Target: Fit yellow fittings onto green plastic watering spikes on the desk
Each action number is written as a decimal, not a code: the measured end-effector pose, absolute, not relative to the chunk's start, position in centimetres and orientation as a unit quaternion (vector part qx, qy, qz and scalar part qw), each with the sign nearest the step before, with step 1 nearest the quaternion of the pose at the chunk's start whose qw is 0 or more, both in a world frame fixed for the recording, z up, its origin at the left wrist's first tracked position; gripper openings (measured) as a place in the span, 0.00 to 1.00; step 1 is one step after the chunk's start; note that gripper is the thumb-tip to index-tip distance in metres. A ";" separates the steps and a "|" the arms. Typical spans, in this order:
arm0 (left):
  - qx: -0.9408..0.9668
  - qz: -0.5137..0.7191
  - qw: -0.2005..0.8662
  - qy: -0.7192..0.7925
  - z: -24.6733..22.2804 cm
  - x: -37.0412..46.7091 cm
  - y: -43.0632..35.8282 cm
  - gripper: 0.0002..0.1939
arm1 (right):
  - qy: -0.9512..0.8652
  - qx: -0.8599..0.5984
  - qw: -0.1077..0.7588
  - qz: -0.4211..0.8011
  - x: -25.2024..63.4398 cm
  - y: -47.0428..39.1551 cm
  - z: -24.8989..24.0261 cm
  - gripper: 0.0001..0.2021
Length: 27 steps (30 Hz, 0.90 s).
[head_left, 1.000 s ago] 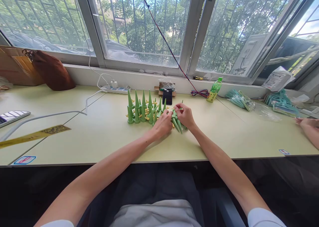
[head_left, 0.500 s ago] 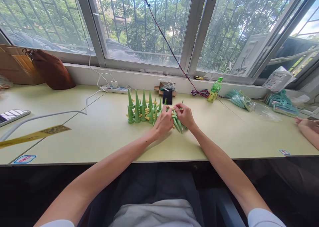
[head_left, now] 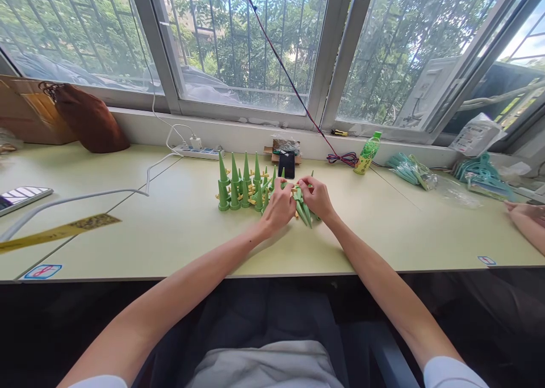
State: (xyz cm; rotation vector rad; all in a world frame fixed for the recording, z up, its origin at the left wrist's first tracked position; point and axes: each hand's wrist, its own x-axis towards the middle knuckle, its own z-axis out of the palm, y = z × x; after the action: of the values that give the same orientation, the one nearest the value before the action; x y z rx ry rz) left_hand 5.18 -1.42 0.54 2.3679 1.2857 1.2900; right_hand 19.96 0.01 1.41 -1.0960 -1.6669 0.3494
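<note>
Several green cones [head_left: 234,198] with round bases stand upright in rows on the pale table, small yellow pieces [head_left: 252,194] between them. My left hand [head_left: 280,205] is closed in a pinch beside the right end of these rows. Close by, my right hand [head_left: 315,197] also pinches, its fingertips near the left hand's. What either pinch holds is too small and too hidden to make out. Loose green cones [head_left: 304,211] lie on their sides in a pile between and below the hands.
A black phone [head_left: 286,165] lies behind the cones. Farther right stand a green drink bottle [head_left: 368,154] and bagged teal items [head_left: 409,170]. A power strip [head_left: 200,152] and white cable [head_left: 85,196] are to the left. Another person's hand [head_left: 525,213] rests at the right edge.
My hands stay in nearly the same place, with only a slight shift of the fingers. The rows of cones look the same.
</note>
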 end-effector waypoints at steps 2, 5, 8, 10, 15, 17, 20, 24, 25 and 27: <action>0.788 0.432 0.080 0.431 0.7 5.2 -1.5 0.14 | -0.700 -0.459 0.528 0.142 20.0 0.0 1.4 0.14; 0.788 0.433 0.083 0.430 0.7 5.2 -1.5 0.13 | -0.704 -0.456 0.528 0.133 20.0 0.1 1.3 0.14; 0.788 0.439 0.081 0.424 0.6 5.1 -1.4 0.12 | -0.705 -0.459 0.525 0.128 20.0 0.2 1.2 0.14; 0.787 0.444 0.077 0.422 0.5 5.1 -1.3 0.11 | -0.705 -0.466 0.519 0.127 20.0 0.2 1.3 0.14; 0.783 0.450 0.071 0.424 0.3 5.1 -1.0 0.11 | -0.703 -0.464 0.525 0.123 20.0 0.2 1.2 0.14; 0.781 0.452 0.070 0.425 0.3 5.1 -1.0 0.11 | -0.702 -0.462 0.528 0.126 20.0 0.3 1.2 0.13; 0.779 0.458 0.067 0.422 0.3 5.1 -1.1 0.11 | -0.701 -0.465 0.526 0.129 20.1 0.3 1.2 0.13; 0.779 0.465 0.060 0.417 0.3 5.0 -1.0 0.12 | -0.699 -0.469 0.524 0.126 20.1 0.3 1.2 0.13; 0.779 0.466 0.059 0.416 0.3 5.0 -0.9 0.12 | -0.699 -0.469 0.525 0.126 20.1 0.3 1.3 0.13; 0.778 0.467 0.057 0.415 0.3 5.1 -0.9 0.12 | -0.697 -0.470 0.526 0.127 20.1 0.2 1.3 0.14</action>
State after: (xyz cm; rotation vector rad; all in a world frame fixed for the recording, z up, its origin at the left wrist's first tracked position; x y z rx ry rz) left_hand 5.06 -0.89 0.27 2.3609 1.2599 1.4171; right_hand 20.08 0.23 1.31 -1.1235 -1.6675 0.3026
